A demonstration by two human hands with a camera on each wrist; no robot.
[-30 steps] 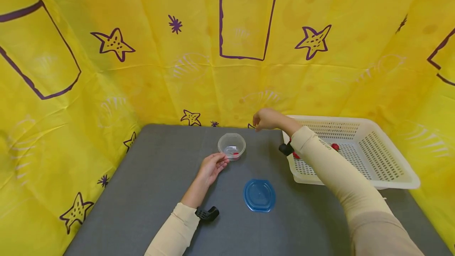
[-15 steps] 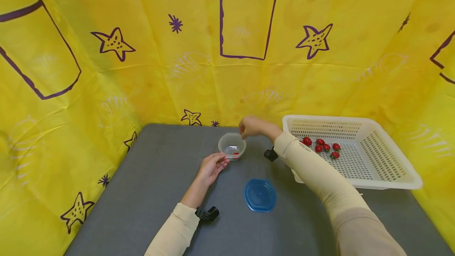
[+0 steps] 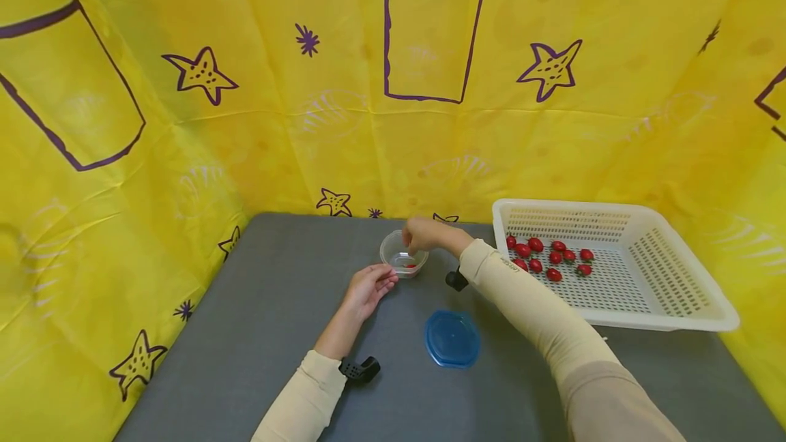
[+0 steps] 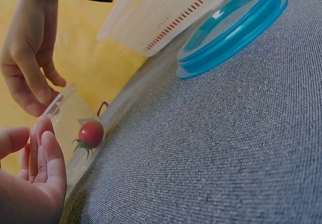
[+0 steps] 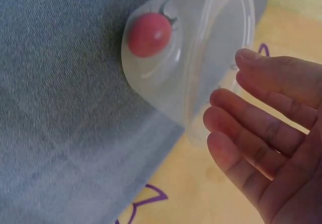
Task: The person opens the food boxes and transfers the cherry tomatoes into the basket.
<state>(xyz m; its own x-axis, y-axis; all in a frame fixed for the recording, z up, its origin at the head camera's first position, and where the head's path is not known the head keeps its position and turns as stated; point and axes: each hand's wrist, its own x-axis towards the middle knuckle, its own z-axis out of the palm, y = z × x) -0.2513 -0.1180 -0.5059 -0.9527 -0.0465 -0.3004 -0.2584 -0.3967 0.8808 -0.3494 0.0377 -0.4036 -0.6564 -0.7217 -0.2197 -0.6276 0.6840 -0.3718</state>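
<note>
A small clear plastic container stands on the table with one red cherry tomato inside, its green stem still on. My left hand pinches the container's near rim with thumb and fingertips. Over the far right side of the opening, my right hand reaches in from above. Its fingers are loosely bent in the right wrist view, the thumb near the index finger, and nothing shows between them. A blue lid lies flat on the table in front of the container.
On the right stands a white slotted basket with several cherry tomatoes at its left end. The grey table meets a yellow patterned curtain behind and at both sides.
My right hand has travelled left and down from beside the basket to the container's mouth, uncovering the tomatoes in the basket. My left hand stays at the rim.
</note>
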